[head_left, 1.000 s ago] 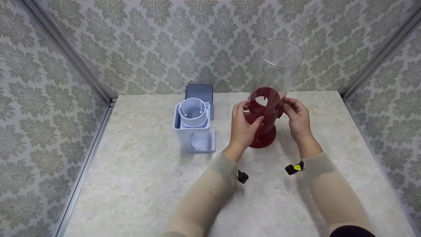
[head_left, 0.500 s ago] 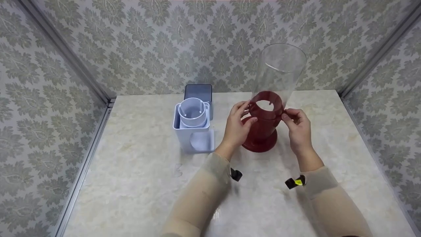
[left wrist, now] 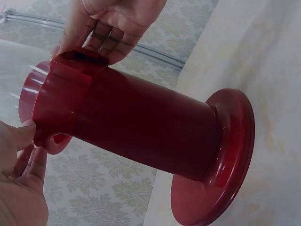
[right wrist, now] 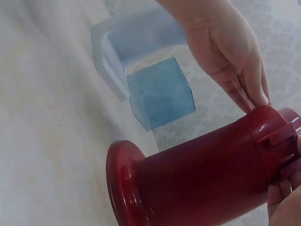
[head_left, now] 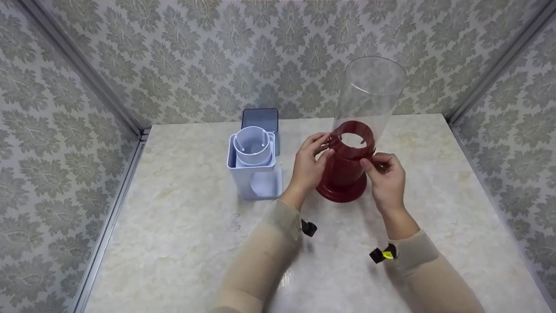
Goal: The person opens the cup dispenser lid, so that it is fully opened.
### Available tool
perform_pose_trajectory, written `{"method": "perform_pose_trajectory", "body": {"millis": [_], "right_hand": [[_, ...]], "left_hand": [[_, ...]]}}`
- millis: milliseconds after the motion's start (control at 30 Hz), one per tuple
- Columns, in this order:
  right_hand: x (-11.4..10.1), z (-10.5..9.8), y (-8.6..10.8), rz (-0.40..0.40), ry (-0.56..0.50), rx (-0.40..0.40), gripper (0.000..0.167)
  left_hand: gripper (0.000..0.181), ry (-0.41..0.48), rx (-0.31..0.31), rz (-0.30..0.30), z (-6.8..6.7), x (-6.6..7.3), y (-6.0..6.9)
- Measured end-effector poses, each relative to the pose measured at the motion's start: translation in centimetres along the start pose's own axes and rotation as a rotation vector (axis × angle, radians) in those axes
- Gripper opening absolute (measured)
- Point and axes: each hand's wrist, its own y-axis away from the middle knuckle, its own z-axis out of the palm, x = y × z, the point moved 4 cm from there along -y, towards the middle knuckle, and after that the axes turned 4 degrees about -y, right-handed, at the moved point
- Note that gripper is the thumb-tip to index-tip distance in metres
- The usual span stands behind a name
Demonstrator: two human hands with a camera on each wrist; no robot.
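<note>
A red dispenser stand (head_left: 345,176) with a round foot stands on the table, and a tall clear cylinder (head_left: 369,95) rises from its collar. My left hand (head_left: 310,163) holds the collar's left side, with thumb and fingertips at a small red loop (left wrist: 57,139) in the left wrist view. On the opposite side, my right hand (head_left: 388,180) pinches the collar at a blocky red tab (left wrist: 82,56). The stand's foot (right wrist: 123,183) shows whole in the left wrist view, partly in the right wrist view. Some right fingertips are hidden behind the collar.
To the left stands a pale blue holder (head_left: 252,182) with a round cup (head_left: 253,145) in its top. Behind it is a translucent blue-grey box (head_left: 260,119). Patterned walls close off the table (head_left: 173,243) at the back and sides.
The stand has shifted slightly toward me and left at its foot, while the cylinder's top has moved a little right. My right hand has slid lower along the collar; the left moved slightly left.
</note>
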Motion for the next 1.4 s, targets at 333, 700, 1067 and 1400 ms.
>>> {"method": "perform_pose_trajectory", "body": {"millis": [333,700,1067,1400], "right_hand": [[-0.9,-0.7,0.0,-0.027,0.065,-0.036,0.019],[-3.0,-2.3,-7.6,-0.051,-0.110,-0.464,0.077],[-2.5,0.1,-11.0,0.120,0.058,-0.774,0.112],[-2.4,0.5,-9.8,0.061,0.025,-0.741,0.099]], "left_hand": [[0.037,-0.098,0.104,0.105,-0.5,0.5,1.5],[0.053,-0.042,0.266,0.056,2.2,3.0,6.5],[0.042,-0.176,0.228,0.019,5.0,2.4,6.9],[0.031,-0.237,0.254,0.070,4.9,1.7,6.5]]}}
